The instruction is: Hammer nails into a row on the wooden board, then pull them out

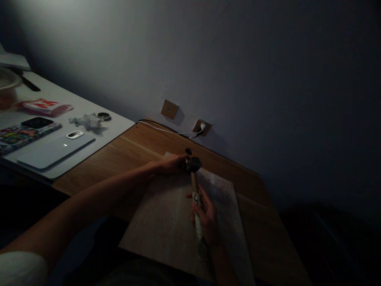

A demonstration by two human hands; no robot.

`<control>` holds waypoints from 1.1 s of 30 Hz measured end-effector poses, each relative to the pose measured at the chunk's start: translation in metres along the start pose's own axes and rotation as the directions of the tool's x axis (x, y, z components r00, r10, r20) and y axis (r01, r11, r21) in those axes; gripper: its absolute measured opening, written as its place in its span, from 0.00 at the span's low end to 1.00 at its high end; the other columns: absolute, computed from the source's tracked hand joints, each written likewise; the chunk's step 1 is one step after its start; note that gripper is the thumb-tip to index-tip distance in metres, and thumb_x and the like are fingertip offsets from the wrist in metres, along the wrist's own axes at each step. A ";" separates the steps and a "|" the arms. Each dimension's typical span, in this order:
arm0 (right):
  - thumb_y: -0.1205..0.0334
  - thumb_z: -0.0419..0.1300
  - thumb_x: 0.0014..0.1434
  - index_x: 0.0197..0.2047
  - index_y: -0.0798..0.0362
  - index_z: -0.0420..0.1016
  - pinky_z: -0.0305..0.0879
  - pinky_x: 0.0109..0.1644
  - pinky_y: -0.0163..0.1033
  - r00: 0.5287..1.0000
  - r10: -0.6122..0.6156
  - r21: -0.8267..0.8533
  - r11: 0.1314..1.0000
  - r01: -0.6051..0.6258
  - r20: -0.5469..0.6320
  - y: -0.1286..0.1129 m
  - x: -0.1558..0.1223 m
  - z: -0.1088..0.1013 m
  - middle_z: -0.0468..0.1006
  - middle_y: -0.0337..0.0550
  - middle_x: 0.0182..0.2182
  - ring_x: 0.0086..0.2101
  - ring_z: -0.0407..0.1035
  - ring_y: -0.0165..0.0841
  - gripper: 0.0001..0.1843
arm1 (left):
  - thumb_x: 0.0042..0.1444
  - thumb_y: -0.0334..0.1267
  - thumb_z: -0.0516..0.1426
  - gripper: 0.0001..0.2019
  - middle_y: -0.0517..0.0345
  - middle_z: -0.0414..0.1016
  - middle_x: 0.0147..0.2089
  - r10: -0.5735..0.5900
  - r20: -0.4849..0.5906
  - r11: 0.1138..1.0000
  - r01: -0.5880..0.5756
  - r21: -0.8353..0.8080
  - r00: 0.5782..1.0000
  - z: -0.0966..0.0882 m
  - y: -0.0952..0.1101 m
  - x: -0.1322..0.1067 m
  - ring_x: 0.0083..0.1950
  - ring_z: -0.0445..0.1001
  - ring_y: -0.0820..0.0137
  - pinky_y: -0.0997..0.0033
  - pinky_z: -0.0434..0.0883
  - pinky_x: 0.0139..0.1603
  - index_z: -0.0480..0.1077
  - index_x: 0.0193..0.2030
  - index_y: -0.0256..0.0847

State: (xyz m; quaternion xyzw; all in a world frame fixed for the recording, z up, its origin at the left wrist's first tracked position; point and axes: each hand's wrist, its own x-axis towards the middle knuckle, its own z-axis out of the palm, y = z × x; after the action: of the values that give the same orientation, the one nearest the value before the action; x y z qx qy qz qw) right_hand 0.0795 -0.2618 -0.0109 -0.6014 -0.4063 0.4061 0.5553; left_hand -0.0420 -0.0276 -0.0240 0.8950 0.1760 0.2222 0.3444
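Note:
In dim light, my right hand is wrapped round the pale handle of a hammer whose dark head lies at the far end of a grey stone tile on a wooden floor. My left hand reaches to the tile's far edge, fingers pinched right beside the hammer head. What they hold is too small and dark to make out. A small dark round thing lies just beyond the hammer head.
The wooden floor meets a plain wall with two sockets, one with a white cable plugged in. At the left a white surface carries a pale phone, a patterned case, a red packet and crumpled wrapping.

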 end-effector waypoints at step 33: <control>0.55 0.62 0.56 0.49 0.53 0.76 0.47 0.18 0.30 0.977 0.003 0.249 0.967 0.051 -0.212 -0.023 0.003 -0.022 0.62 0.30 0.14 0.14 0.54 0.26 0.19 | 0.64 0.31 0.57 0.11 0.56 0.79 0.46 0.674 0.309 0.633 -0.740 0.227 0.671 0.068 0.093 -0.029 0.48 0.74 0.64 0.63 0.69 0.50 0.77 0.43 0.54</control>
State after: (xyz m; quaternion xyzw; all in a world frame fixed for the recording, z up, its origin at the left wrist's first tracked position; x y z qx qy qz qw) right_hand 0.1005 -0.2650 0.0129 -0.5603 -0.2975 0.3820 0.6721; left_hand -0.0158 -0.1429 -0.0120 0.9532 -0.1903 0.2179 0.0876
